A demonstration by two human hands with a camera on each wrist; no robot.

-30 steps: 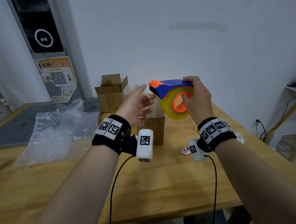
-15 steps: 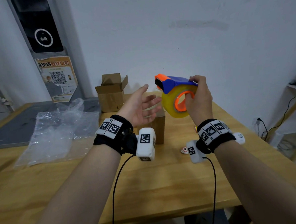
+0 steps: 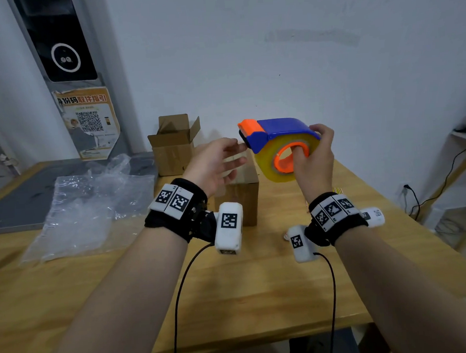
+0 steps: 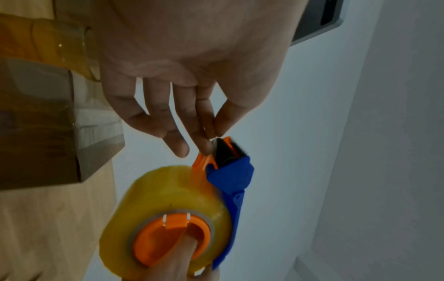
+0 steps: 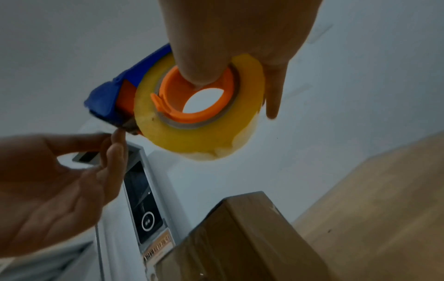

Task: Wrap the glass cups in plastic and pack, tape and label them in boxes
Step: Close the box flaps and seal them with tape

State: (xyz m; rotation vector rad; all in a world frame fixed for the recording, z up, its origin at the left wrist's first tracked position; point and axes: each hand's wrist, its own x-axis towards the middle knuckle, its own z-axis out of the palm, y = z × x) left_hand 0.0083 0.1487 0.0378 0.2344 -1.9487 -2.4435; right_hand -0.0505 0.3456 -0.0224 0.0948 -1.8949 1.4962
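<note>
two hands up over the table (image 3: 261, 297) right now, and i'm watching both wrist feeds. my right hand (image 3: 312, 168) has the tape dispenser (image 3: 278, 135) lifted in the air: thumb hooked through the orange core (image 5: 192, 98) of the yellowish tape roll (image 4: 168, 194), the other fingers (image 3: 322, 132) curled over the blue cover from behind. the dispenser's orange-and-black cutter end points toward my left hand (image 3: 212, 166).

left hand is raised beside that end, palm turned in. on the left wrist feed the thumb and forefinger tips (image 4: 209, 140) come together right at the cutter mouth, and the other fingers hang loosely spread below. i can't tell whether a tape end is pinched between them or they just touch the edge; the film is too clear to see.

below the hands, on the table, stands a closed cardboard box (image 3: 244, 197) with shiny clear tape already across its top, plain on the right wrist feed (image 5: 252, 237). behind it, near the wall, a second cardboard box (image 3: 174, 147) sits with its flaps open. to the left lies a crumpled sheet of clear plastic wrap (image 3: 86, 209), partly over a grey mat (image 3: 12, 206). small stickers (image 3: 336, 190) peek out behind my right wrist, too hidden to read.
</note>
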